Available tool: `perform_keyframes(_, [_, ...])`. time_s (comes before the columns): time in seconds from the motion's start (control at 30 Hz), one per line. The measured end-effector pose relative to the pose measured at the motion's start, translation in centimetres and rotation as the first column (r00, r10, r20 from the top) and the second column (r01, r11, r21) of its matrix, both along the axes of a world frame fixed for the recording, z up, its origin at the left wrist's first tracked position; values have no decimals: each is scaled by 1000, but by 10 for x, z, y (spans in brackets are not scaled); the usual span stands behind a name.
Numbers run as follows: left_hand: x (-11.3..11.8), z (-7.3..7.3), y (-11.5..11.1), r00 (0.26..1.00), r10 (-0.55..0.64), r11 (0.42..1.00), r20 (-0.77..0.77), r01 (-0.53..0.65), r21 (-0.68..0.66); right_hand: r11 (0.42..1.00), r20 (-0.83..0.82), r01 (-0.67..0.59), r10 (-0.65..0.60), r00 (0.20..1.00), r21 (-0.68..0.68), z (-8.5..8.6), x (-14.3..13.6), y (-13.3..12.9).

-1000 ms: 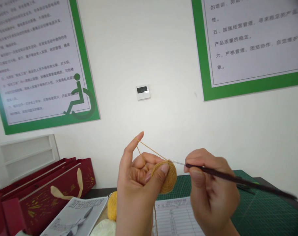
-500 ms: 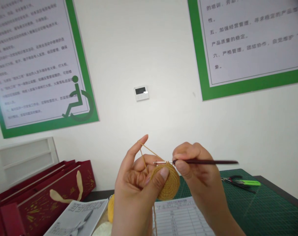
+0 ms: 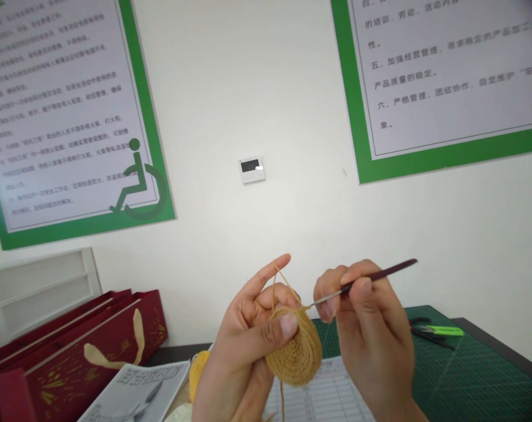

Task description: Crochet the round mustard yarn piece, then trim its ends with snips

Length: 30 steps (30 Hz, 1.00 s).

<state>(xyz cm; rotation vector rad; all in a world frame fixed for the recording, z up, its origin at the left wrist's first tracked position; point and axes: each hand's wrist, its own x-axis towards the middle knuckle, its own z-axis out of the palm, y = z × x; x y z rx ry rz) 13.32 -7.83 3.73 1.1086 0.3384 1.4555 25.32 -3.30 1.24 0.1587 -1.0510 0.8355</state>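
A round mustard-yellow crochet piece (image 3: 296,354) is pinched in my left hand (image 3: 248,340), its thumb flat on the front. The raised left index finger carries a loop of yellow yarn (image 3: 286,278) that runs down to the top edge of the piece. My right hand (image 3: 371,328) grips a crochet hook (image 3: 391,270) with a dark red handle and a metal shaft. The hook slants down to the left, and its tip meets the yarn at the upper right edge of the piece. A yarn strand hangs below the piece.
Red gift bags (image 3: 103,357) and a printed booklet (image 3: 138,392) lie at the left. A printed form (image 3: 331,392) is below my hands. Pliers and a bright green tool (image 3: 444,330) rest on the green cutting mat (image 3: 468,375). Yellow yarn (image 3: 198,375) shows beside my left wrist.
The hook has tilted, its handle end now higher, and its tip has drawn back to the piece's edge. The crochet piece has moved lower, and my left index finger leans further right.
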Motion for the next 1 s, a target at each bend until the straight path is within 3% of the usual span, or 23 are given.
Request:
perform_keyframes(0.1, [2,0,-1,997,63,997,-43,-61,39,944,68,-296,308,949,-147,5,4,-2])
perform_keyframes(0.17, [5,1,-2,980,186,980,-76,-179,91,898,106,-381,411,906,-221,6,4,-2])
perform_keyframes(0.27, [11,2,-4,927,356,931,-119,-342,124,959,151,-229,254,955,-164,4,2,0])
perform_keyframes(0.33, [13,3,-5,901,411,910,-136,-395,129,996,159,-50,61,985,-75,1,0,2])
perform_keyframes(0.4, [14,3,-4,890,438,896,-128,-421,138,998,154,56,-51,987,-32,-1,0,4])
perform_keyframes(0.67, [15,4,-3,856,504,860,-117,-485,161,994,131,108,-106,986,-13,-1,7,8])
perform_keyframes(1.0, [12,1,0,827,547,832,-129,-521,192,909,213,386,-413,885,159,-3,19,3])
